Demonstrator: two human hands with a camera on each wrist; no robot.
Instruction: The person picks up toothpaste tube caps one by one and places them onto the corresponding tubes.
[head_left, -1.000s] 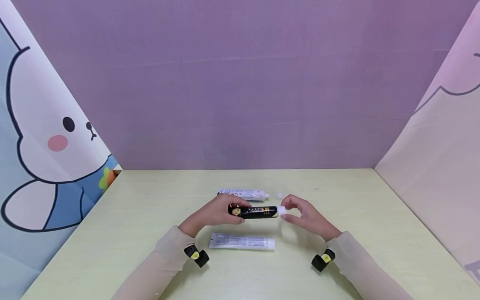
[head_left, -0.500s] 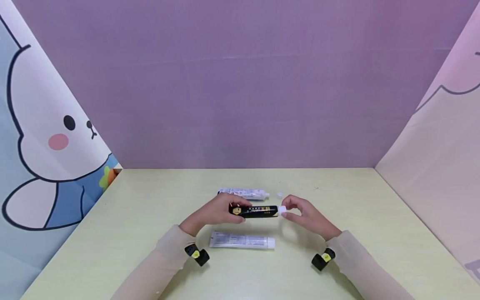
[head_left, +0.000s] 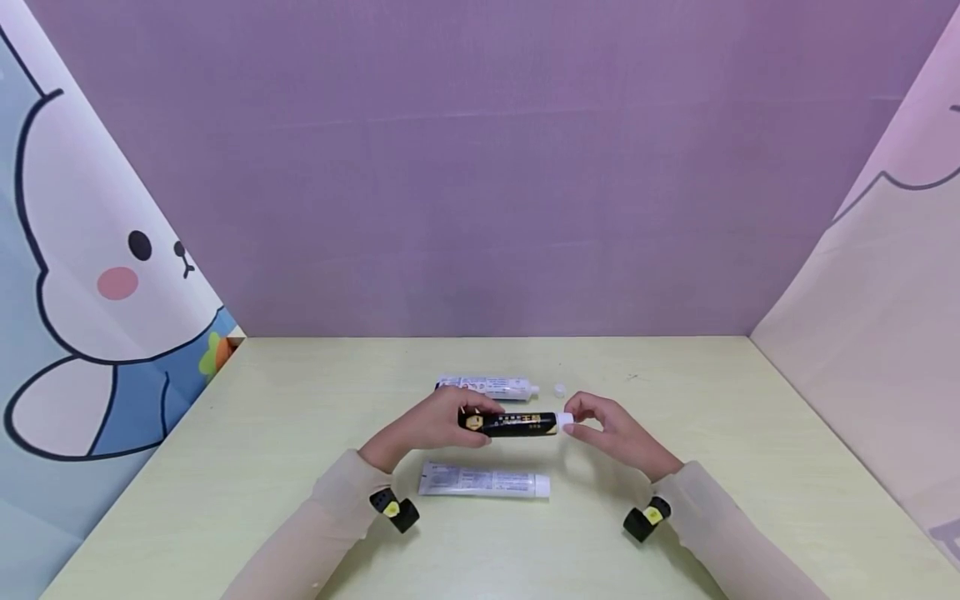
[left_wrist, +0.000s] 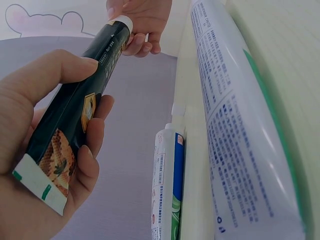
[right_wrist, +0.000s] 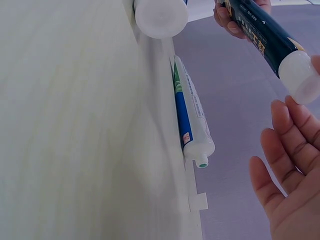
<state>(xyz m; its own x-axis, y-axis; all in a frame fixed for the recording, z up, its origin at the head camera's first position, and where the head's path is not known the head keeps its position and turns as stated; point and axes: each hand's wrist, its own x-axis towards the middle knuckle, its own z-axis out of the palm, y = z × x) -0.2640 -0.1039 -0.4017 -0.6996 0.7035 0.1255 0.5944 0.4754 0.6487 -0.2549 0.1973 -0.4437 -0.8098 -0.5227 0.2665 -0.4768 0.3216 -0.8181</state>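
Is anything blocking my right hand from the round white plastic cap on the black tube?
Nothing visible: your right hand pinches the cap, while your left hand grips the tube. The capped white tube lies nearer you, outside that path.

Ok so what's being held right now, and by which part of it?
The black tube: the left hand grips its body toward the flat end, and the right hand pinches its white cap.

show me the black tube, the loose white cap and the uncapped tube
Black tube (head_left: 521,424), head view, middle of its printed body
Loose white cap (head_left: 560,390), head view, its middle
Uncapped tube (right_wrist: 194,111), right wrist view, middle of its body
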